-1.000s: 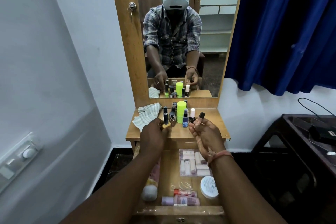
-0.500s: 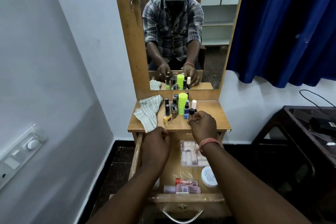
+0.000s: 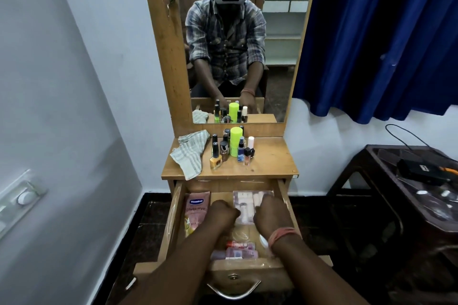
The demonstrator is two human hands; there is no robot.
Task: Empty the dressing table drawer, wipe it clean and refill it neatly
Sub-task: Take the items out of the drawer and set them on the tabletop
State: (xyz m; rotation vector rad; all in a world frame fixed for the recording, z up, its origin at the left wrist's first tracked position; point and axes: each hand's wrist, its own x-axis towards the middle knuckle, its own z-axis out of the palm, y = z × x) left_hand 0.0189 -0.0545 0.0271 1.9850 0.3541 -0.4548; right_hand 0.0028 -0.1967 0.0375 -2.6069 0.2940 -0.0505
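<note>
The dressing table drawer (image 3: 173,218) stands pulled out below the tabletop (image 3: 270,161). Inside lie a pink Vaseline tube (image 3: 195,210), a clear pack of small bottles (image 3: 245,203), pink tubes (image 3: 240,246) and a white jar (image 3: 264,240). My left hand (image 3: 223,213) is curled at the pack's left edge. My right hand (image 3: 269,215) is curled over its right side. Several nail polish bottles (image 3: 215,160) and a green canister (image 3: 236,141) stand on the tabletop beside a striped cloth (image 3: 190,153).
A mirror (image 3: 243,44) rises behind the tabletop. A dark side table (image 3: 409,181) with a black device and cables stands to the right, under a blue curtain (image 3: 371,32). A white wall with a switch plate is on the left.
Both hands have come down from the tabletop into the drawer and now close on the clear pack. The small bottles they were handling stay on the tabletop.
</note>
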